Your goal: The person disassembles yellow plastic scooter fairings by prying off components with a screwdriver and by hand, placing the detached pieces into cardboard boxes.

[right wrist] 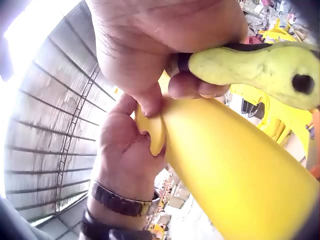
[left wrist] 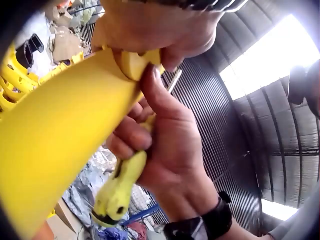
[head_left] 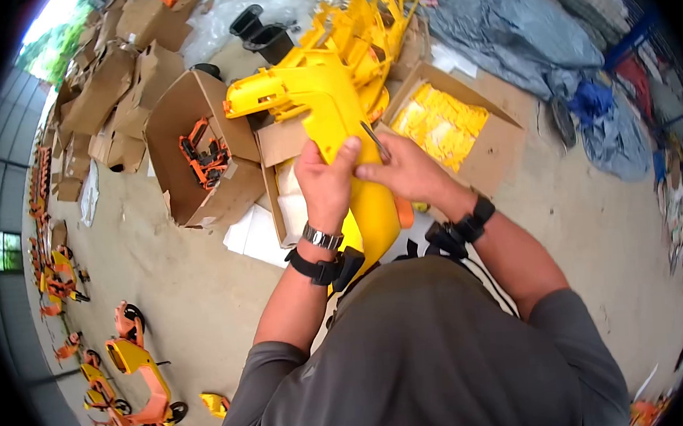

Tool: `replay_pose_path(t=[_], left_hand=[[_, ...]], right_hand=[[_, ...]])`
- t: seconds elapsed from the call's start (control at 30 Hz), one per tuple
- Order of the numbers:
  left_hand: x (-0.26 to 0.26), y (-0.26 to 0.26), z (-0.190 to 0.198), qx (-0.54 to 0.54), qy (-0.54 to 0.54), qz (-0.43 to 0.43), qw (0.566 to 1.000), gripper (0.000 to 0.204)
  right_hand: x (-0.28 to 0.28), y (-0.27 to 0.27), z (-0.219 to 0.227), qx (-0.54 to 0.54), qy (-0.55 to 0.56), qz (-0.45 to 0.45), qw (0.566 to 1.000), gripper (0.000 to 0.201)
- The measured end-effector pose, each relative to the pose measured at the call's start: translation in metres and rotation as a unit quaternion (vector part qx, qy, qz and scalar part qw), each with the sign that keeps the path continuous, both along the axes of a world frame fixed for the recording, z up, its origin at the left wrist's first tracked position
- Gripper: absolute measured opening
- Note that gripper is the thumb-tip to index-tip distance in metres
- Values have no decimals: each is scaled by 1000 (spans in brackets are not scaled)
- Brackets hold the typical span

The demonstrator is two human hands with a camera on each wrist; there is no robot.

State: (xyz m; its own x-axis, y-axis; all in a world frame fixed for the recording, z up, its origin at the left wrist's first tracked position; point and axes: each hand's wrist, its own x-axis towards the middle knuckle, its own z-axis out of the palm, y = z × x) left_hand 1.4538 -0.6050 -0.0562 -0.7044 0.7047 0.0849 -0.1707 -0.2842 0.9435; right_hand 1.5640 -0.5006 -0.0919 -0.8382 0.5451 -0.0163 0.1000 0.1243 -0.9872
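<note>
A large curved yellow plastic part (head_left: 372, 211) lies upright along the person's front. The left hand (head_left: 328, 184) grips its edge, thumb on top; in the right wrist view this hand (right wrist: 129, 145) is beside a small curved yellow piece (right wrist: 157, 135) at the part's end. The right hand (head_left: 414, 172) meets the left at the part, its thumb pressing near the left thumb. Its fingers curl round a screwdriver-like tool with a yellow-green handle (right wrist: 250, 70), also seen in the left wrist view (left wrist: 121, 187), with the thin metal shaft (left wrist: 175, 81) pointing past the thumb.
Beyond the hands are a pile of yellow plastic parts (head_left: 380, 32), a box of yellow pieces (head_left: 495, 143) and a box (head_left: 170, 138) with orange-black parts. Black bins (head_left: 270, 44) stand behind. Yellow-orange scooters (head_left: 151, 384) are at left, grey sheeting (head_left: 511, 39) at right.
</note>
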Motion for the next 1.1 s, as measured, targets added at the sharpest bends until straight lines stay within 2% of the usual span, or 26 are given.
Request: replay_pose_path(t=[0.03, 0.1, 0.13, 0.27, 0.37, 0.47, 0.57, 0.67, 0.77, 0.83, 0.87, 0.9, 0.97, 1.0, 1.1], left_hand=[[-6, -4, 0, -25, -2, -29, 999, 26], [-16, -2, -3, 20, -2, -71, 997, 30], [-19, -1, -2, 34, -59, -78, 995, 33], [-22, -2, -3, 40, -62, -103, 992, 32], [-13, -8, -9, 56, -77, -87, 992, 32], [-5, -9, -22, 49, -70, -94, 992, 30], [2, -9, -21, 38, -42, -103, 993, 29], [2, -12, -23, 2, 0, -99, 995, 30], [16, -4, -29, -24, 26, -52, 998, 28], [30, -2, -30, -60, 28, -14, 998, 27], [34, 1, -33, -11, -9, -42, 999, 27], [37, 4, -38, -18, -13, -52, 998, 26], [33, 9, -43, -21, -9, -63, 998, 25], [31, 5, -38, -29, -40, -104, 993, 27], [28, -4, -43, -41, -87, -150, 984, 30]], right_hand=[[1, -1, -2, -30, 26, -2, 999, 36], [6, -5, 0, -61, 25, -9, 998, 31], [8, -8, 8, -77, 9, -13, 997, 29], [10, -16, -5, -131, 0, 22, 991, 35], [12, -14, 15, -134, 109, -14, 985, 37], [9, 5, 55, 13, 96, -9, 995, 37], [0, 11, 64, -44, 98, 6, 994, 39], [5, 17, 68, 88, -105, -6, 991, 36], [9, 18, 48, 135, -43, -68, 988, 36], [12, 25, 30, 75, 2, -58, 996, 38], [18, 25, 24, 56, 15, -55, 997, 35], [19, 30, 23, 48, 33, -49, 997, 32], [20, 20, 47, -46, 57, -70, 995, 26], [24, 13, 56, -94, 68, -82, 990, 23], [38, 14, 50, -97, -21, -71, 993, 19]])
